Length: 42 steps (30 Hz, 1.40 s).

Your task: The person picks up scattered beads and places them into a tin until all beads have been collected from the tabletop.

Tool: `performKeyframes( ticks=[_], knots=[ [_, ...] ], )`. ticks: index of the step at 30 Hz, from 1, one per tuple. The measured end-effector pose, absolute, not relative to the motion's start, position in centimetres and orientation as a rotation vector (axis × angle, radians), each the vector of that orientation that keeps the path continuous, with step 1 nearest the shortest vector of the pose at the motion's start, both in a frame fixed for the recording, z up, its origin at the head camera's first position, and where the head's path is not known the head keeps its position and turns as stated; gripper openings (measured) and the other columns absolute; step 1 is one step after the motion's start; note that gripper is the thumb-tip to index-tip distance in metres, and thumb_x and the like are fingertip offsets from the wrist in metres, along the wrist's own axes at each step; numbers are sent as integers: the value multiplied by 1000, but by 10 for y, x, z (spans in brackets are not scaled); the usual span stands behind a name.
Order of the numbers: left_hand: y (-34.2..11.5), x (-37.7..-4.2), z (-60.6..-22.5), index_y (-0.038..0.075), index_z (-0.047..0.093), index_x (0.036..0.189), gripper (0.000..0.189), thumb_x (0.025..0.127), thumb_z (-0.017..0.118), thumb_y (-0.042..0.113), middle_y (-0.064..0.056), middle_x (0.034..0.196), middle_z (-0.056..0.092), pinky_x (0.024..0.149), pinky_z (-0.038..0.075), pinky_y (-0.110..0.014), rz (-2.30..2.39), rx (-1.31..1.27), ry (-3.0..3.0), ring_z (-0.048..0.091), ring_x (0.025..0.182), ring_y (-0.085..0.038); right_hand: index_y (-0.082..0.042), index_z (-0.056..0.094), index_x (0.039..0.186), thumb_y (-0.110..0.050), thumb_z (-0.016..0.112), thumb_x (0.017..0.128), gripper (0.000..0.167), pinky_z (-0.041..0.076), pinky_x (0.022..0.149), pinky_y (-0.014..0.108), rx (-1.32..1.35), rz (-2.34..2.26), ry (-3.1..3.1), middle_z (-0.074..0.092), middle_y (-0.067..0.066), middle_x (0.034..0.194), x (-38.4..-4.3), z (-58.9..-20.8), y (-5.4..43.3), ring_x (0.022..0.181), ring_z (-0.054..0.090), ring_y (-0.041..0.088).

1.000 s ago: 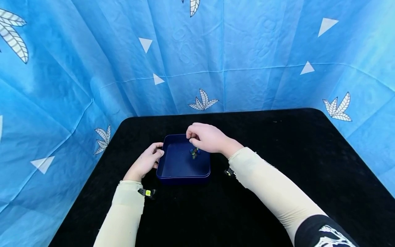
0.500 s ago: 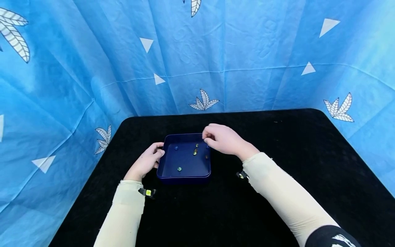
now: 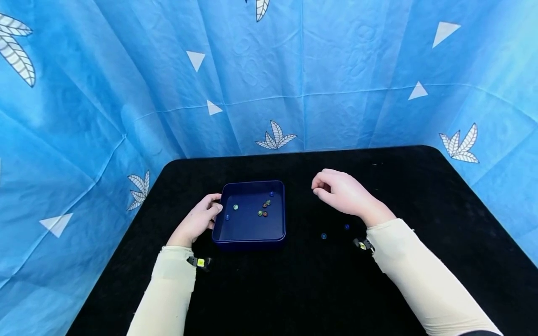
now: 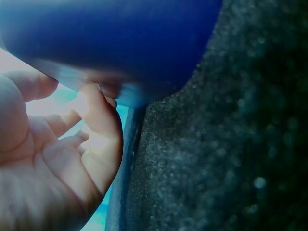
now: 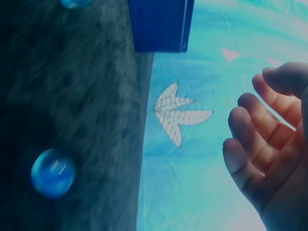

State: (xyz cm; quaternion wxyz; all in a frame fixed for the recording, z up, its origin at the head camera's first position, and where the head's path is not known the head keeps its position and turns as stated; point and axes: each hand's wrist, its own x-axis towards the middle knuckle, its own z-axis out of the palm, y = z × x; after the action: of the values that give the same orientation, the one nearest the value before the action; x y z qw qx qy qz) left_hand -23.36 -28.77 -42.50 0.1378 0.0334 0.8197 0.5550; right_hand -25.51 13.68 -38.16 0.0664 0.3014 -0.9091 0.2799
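Note:
A square dark blue tin (image 3: 252,233) lies on the black table in the head view, with several small glass marbles (image 3: 260,213) spread over its floor. My left hand (image 3: 197,219) holds the tin by its left side; the left wrist view shows the fingers (image 4: 98,115) bent against its outer wall. To the right of the tin, my right hand (image 3: 344,191) is raised over the table, fingers loosely curled. Nothing shows in its grasp in the right wrist view. Two blue marbles, a nearer one (image 3: 323,236) and another (image 3: 346,227), lie on the tabletop below that hand.
Black cloth covers the table (image 3: 260,289). A blue curtain (image 3: 344,70) with leaf and triangle prints hangs behind it and along both sides. Wrist-worn devices, such as the left one (image 3: 199,262), sit on both wrists.
My right hand has moved right, from over the tin to beside it. The marbles in the tin have scattered from one cluster. Two blue marbles now show on the table. The left hand stays put.

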Motion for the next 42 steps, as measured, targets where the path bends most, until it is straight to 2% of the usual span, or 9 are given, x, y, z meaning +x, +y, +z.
performKeyframes(
  ticks=[5,9,13,20,28,42],
  knots=[
    [-292,-239,-434,-1,33,152,49,107,44,15,-30,124,49,69,56,-44,1592,76,2376,57,94,-43,-20,68,97,-23,66,96,4,46,73,34,873,808,-2790,58,-9,90,-248,-390,155,78,54,12],
    [-295,-242,-439,2,33,153,50,107,45,17,-26,123,50,67,56,-41,1588,91,2382,58,91,-37,-23,67,95,-23,68,95,1,47,73,34,875,771,-2813,57,-11,88,-239,-398,167,77,54,9],
    [-294,-241,-439,4,35,152,49,107,47,20,-23,122,50,67,55,-39,1583,101,2400,58,89,-33,-27,67,94,-20,70,93,8,48,74,34,867,759,-2846,58,-13,89,-234,-405,177,78,55,8],
    [-293,-242,-441,7,39,149,46,107,47,21,-21,122,52,70,57,-41,1579,79,2394,59,90,-32,-19,71,101,-18,71,93,8,49,77,36,901,736,-2987,59,-12,92,-224,-412,192,81,56,8],
    [-295,-241,-439,8,39,149,45,107,46,21,-21,120,51,69,56,-39,1569,77,2411,58,89,-31,-18,70,108,-17,67,94,14,51,83,39,951,754,-3082,62,-8,101,-227,-418,195,88,59,8],
    [-295,-239,-437,9,39,149,44,107,46,22,-21,122,51,69,56,-40,1556,79,2415,58,91,-33,-21,70,105,-19,71,95,11,50,78,37,964,777,-3140,59,-10,97,-224,-423,196,82,56,9]
  ],
)
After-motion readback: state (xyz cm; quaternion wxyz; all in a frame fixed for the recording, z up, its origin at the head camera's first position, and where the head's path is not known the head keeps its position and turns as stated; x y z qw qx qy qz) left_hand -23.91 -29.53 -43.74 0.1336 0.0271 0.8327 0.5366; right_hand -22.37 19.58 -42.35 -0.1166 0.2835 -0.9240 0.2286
